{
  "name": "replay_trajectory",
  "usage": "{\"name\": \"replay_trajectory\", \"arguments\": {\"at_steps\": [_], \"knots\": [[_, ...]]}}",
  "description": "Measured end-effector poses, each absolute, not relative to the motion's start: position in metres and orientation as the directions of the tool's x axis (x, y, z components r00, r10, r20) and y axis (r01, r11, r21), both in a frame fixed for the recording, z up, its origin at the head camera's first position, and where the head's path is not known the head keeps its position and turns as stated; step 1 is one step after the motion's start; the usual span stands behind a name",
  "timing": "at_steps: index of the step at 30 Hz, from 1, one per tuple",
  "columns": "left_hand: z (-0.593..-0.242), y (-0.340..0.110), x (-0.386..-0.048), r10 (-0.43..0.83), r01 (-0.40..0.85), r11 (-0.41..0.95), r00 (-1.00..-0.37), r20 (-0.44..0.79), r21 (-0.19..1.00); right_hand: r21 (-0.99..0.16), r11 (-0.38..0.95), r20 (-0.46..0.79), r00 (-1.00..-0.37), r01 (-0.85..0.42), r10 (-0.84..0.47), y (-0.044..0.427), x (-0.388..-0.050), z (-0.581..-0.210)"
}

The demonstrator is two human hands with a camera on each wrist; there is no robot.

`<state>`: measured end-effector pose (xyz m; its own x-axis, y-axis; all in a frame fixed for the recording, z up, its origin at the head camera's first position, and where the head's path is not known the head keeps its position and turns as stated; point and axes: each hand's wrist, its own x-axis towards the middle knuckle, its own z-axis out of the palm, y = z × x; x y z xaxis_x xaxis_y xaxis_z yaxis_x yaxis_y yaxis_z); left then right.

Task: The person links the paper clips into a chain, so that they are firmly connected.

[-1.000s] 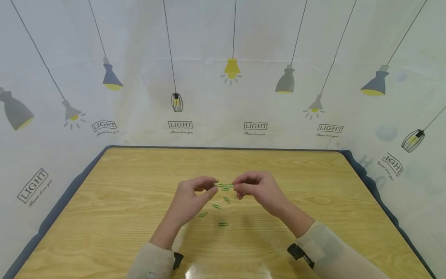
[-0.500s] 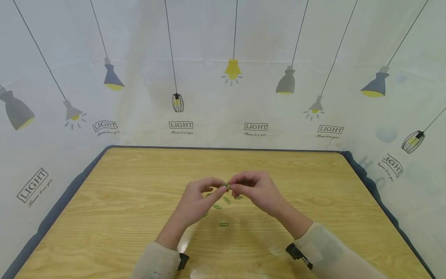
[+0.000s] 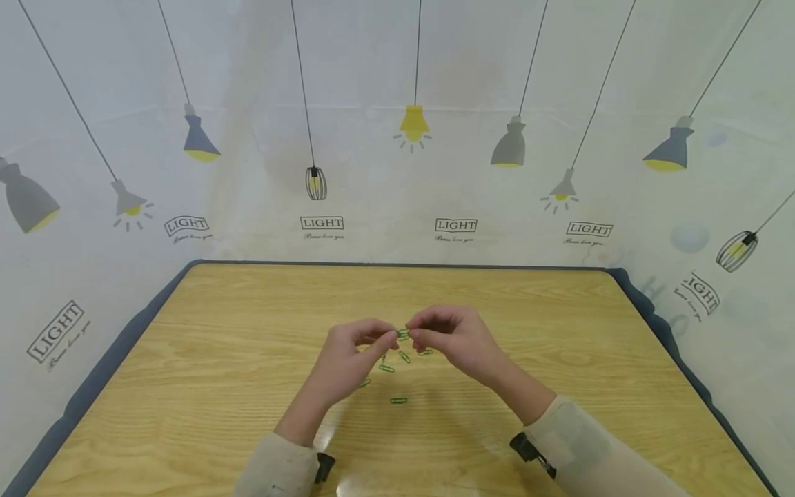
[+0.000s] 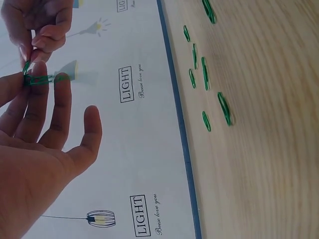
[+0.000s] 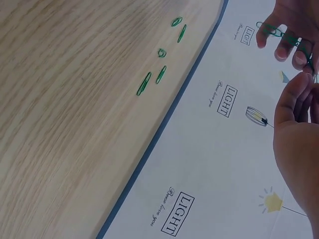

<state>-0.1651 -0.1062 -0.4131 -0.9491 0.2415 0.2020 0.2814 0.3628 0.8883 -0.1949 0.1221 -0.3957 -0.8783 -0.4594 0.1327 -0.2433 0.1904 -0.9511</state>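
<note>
Over the table both hands are held close together, fingertips nearly meeting. My left hand (image 3: 354,355) pinches a linked string of green paper clips (image 5: 273,31), which trails across its inner fingers in the right wrist view. Facing it, my right hand (image 3: 461,343) pinches a green paper clip (image 4: 26,66) between thumb and forefinger, at the end of that string. Whether this clip is hooked onto the others is too small to tell. Below the hands, several loose green paper clips lie scattered, among them one nearest the person (image 3: 398,400) and one farther off (image 3: 405,357).
The wooden table (image 3: 248,304) has a dark blue edge (image 3: 397,264) along its back and sides. Behind it hangs a pale sheet (image 3: 373,90) printed with lamps and lettering.
My left hand has moved right, closing on the right hand, then drawn back slightly, so green clip wire shows between the fingertips. The right hand has barely moved.
</note>
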Motion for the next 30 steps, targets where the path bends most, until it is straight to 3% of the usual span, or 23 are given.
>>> {"name": "replay_trajectory", "arguments": {"at_steps": [13,30], "knots": [[-0.411,-0.107,-0.166,0.223,0.253,0.378,-0.959,0.178,0.890,-0.885,0.409,-0.008,-0.872,-0.222,-0.490,0.139,-0.227,-0.426],[-0.416,-0.105,-0.166,0.253,0.263,0.372,-0.951,0.176,0.890,-0.768,0.626,-0.206,-0.874,-0.134,-0.440,0.147,-0.261,-0.468]]}}
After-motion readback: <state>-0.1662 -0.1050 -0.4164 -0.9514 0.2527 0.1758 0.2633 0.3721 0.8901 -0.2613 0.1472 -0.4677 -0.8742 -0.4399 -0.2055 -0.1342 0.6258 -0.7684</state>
